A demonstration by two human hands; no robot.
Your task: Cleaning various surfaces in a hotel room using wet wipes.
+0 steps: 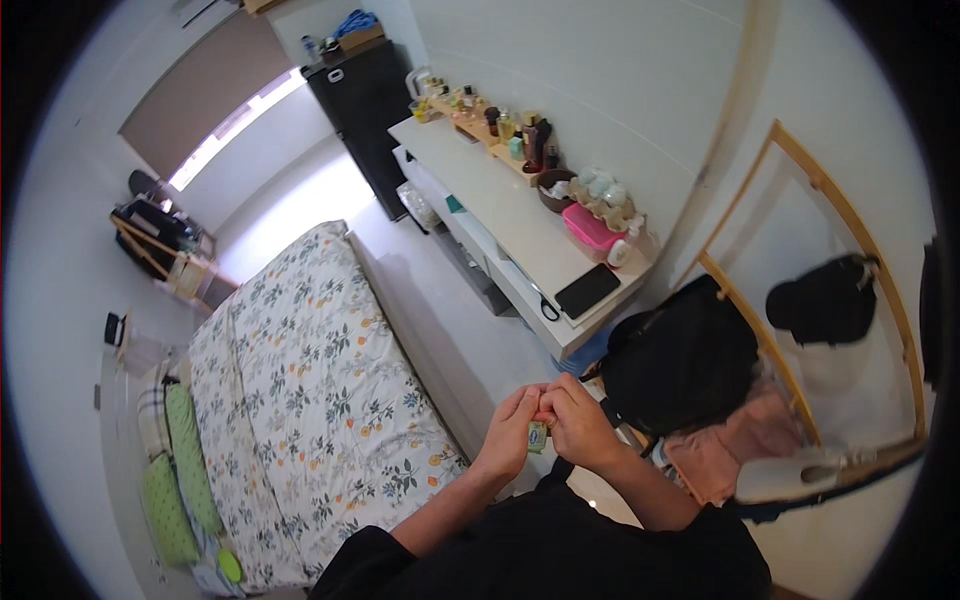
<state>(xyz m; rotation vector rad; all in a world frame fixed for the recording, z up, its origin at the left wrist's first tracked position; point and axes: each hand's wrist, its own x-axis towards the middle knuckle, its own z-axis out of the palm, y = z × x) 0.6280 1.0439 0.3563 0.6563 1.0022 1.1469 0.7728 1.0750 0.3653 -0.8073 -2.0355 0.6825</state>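
Both hands meet in front of my body, fingers curled together around a small green packet [537, 436] that bears print. My left hand [510, 431] closes on its left side, thumb near the top. My right hand [577, 424] wraps the upper right of it, with its fingertips against those of the left. Most of the packet is hidden by the fingers; its lower end shows between the palms. Beyond the hands, on the white desk [517, 232], lie a black smartphone [588, 291] and scissors [550, 307] with dark handles.
To the left is a bed with a floral cover [322, 390] and green pillows [169, 510]. Bottles, a pink container [594, 227] and an egg tray [600, 196] stand along the desk. At right, a black backpack [682, 356] hangs by a wooden rack [757, 330]. A black fridge [360, 120] stands farther back.
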